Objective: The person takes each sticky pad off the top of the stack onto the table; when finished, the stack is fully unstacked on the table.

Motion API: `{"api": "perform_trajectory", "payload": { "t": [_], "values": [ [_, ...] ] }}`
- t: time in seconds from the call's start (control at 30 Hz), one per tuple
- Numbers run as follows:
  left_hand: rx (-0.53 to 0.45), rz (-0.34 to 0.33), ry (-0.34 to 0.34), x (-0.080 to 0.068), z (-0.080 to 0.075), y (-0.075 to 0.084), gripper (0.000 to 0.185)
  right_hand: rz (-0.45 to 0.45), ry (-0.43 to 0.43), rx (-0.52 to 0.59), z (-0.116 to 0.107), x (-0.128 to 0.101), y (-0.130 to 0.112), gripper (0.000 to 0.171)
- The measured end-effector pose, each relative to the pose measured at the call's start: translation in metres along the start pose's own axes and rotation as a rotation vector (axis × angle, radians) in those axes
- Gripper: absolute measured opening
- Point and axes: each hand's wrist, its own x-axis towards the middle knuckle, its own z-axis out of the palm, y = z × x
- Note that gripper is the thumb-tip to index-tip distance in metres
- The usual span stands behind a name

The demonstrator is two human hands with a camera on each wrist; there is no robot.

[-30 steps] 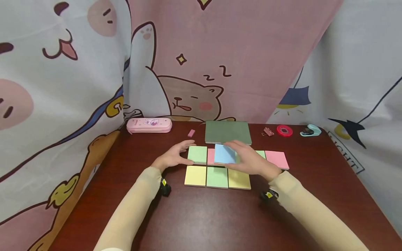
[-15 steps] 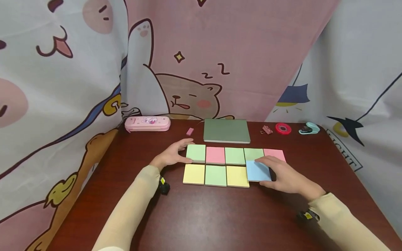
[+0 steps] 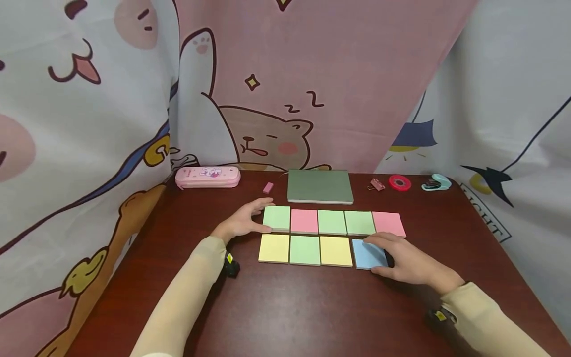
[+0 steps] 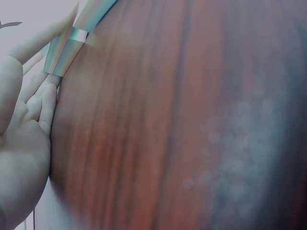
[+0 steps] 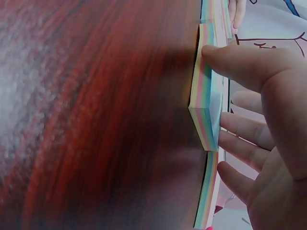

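My right hand point(image 3: 408, 260) holds a blue sticky note pad point(image 3: 368, 254) at the right end of the front row, thumb on its near edge and fingers at the far side. In the right wrist view the blue pad's striped layered edge point(image 5: 202, 91) shows under the thumb. At the left end of the back row, my left hand point(image 3: 243, 219) holds a green sticky note pad point(image 3: 277, 218) between thumb and fingers. Beside the blue pad, past a narrow gap, lies a yellow pad point(image 3: 336, 251). Behind it is a pink pad point(image 3: 389, 224).
Other pads in the two rows include a green one point(image 3: 305, 250) and a pink one point(image 3: 304, 221). Behind them lie a green notebook point(image 3: 320, 187), a pink pencil case point(image 3: 207, 177), an eraser point(image 3: 268, 188), a binder clip point(image 3: 376, 185), a red tape roll point(image 3: 399, 183) and a mint tape dispenser point(image 3: 437, 182).
My right hand has carried the blue pad from above the back row rightward and toward me, then lowered it to the front row's right end. The left hand has stayed at the green pad.
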Motion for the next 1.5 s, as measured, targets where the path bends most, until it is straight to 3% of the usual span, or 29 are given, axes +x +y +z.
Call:
{"api": "perform_trajectory", "payload": {
  "t": [1.5],
  "values": [
    [-0.018,-0.002,0.0,-0.0036,0.0002,0.0033,0.095,0.018,-0.019,0.004,0.0016,0.0057,-0.0008,0.068]
  ]
}}
